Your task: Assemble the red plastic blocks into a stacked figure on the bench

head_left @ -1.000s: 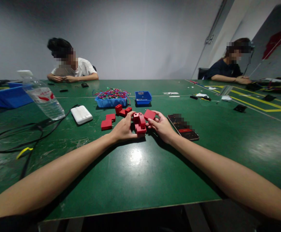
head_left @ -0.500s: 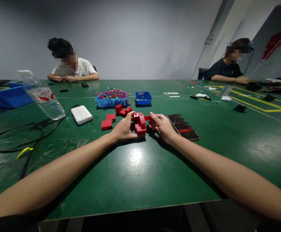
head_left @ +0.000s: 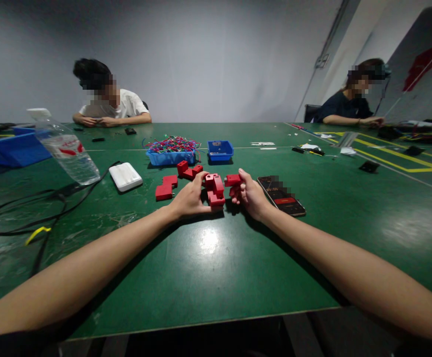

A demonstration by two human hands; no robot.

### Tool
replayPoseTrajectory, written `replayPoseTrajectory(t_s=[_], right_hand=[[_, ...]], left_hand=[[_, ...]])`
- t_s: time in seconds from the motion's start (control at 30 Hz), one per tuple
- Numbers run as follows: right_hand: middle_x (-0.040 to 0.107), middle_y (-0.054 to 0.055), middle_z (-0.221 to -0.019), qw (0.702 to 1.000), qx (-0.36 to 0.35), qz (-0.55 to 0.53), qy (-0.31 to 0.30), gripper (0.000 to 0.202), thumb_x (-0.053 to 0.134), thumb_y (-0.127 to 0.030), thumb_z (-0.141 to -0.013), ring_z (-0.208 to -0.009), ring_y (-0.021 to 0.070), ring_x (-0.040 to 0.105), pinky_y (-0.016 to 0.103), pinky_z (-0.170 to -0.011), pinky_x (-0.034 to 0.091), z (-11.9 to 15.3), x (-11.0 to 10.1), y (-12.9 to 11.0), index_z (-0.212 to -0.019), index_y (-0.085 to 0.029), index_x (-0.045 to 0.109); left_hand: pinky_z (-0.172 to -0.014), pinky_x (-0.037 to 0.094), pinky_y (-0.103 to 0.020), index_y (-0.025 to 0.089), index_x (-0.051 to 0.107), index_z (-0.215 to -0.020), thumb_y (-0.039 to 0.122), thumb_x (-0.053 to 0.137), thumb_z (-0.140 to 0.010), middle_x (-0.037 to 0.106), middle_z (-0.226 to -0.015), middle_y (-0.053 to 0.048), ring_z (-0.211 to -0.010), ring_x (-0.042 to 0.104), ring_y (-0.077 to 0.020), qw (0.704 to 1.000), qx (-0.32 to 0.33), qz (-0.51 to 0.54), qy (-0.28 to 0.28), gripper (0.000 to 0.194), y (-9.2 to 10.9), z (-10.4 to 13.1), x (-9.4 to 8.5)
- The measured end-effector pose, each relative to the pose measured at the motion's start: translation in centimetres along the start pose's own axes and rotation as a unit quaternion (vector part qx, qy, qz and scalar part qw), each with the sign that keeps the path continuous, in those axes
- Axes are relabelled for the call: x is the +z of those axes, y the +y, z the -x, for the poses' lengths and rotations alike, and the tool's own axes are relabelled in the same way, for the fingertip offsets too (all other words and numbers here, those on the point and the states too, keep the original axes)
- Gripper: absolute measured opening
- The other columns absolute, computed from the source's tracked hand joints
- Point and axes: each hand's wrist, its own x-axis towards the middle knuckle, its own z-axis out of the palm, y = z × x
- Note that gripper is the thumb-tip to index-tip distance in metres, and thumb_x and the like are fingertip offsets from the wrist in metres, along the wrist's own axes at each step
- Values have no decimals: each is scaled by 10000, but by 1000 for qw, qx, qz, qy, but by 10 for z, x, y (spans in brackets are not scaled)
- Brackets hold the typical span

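While your left hand (head_left: 189, 198) grips the red assembly (head_left: 215, 191), thumb along its near edge and fingers at its far edge, your right hand (head_left: 253, 197) pinches a red block (head_left: 233, 180) between thumb and fingers. You have the assembly between your hands, and the block sits just to its right, with a small gap between the 2. The block's pale end points toward your left hand. Whether the assembly touches the table (head_left: 208, 282) beneath it, you cannot tell from this view.

Just left of your left hand lie 2 more red pieces, a front piece (head_left: 163, 192) and a rear piece (head_left: 170, 180), close together, with a small pin on the front piece's right side. Beyond your left fingers you have a red bracket (head_left: 189, 171). Right beside your right hand, your phone (head_left: 281, 196) lies face up.

Farther out past your hands stand a tray (head_left: 171, 158) heaped with coloured wires and, to its right, a small blue bin (head_left: 220, 151). Well left of your left hand are a white box (head_left: 125, 177), a black cable (head_left: 60, 213) and a bottle (head_left: 69, 151). Across from you sit 2 people, 1 in a white top (head_left: 129, 104) beyond your left hand, 1 in a dark top (head_left: 338, 106) beyond your right.
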Motion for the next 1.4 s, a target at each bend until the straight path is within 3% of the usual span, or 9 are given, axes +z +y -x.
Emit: replayPoseTrajectory(t_s=[0.17,0.3,0.6,0.77,1.07,1.4], right_hand=[[578,23,-451,1000,5,-7,-5,493,401,-553,-871,-352,115,497,223,-361,342,-2,-2,2,-620,-167,577],[594,20,-472,1000,4,-3,-3,466,450,-561,-853,-358,116,502,220,-361,344,-2,-1,2,-648,-168,591],[547,3,-469,999,-13,28,22,665,464,-812,-742,-326,76,464,173,-296,278,0,0,3,-670,-162,583],[506,-13,-425,999,-33,34,13,704,463,-858,-678,-282,55,393,164,-263,230,-1,-1,5,-667,-162,561],[553,-46,-484,999,-48,18,-9,547,707,-687,-638,-330,39,450,135,-295,295,-4,-3,9,-716,-164,565],[650,-22,-593,999,-28,-10,-12,278,699,-411,-756,-408,57,545,138,-365,344,-2,-2,5,-802,-174,562]], left_hand=[[-911,515,-456,185,291,-1314,536,765,-614,564,-1239,-171,-1073,638,-333,1000,-6,-4,1,915,0,0,0],[-905,518,-464,181,295,-1313,538,768,-613,574,-1224,-176,-1065,643,-339,1000,-3,0,1,917,-1,0,0],[-920,511,-460,168,290,-1325,540,764,-617,560,-1254,-186,-1083,634,-342,1000,-3,1,-2,930,-1,0,0],[-916,515,-447,179,295,-1324,537,767,-617,574,-1239,-171,-1074,641,-333,1000,-6,4,-1,922,1,0,-1],[-929,512,-471,173,281,-1319,511,773,-626,545,-1278,-189,-1112,619,-334,1000,11,7,4,915,-4,0,2],[-918,516,-485,164,283,-1310,524,768,-622,553,-1255,-194,-1086,631,-348,1000,10,5,5,915,-4,-1,3]])
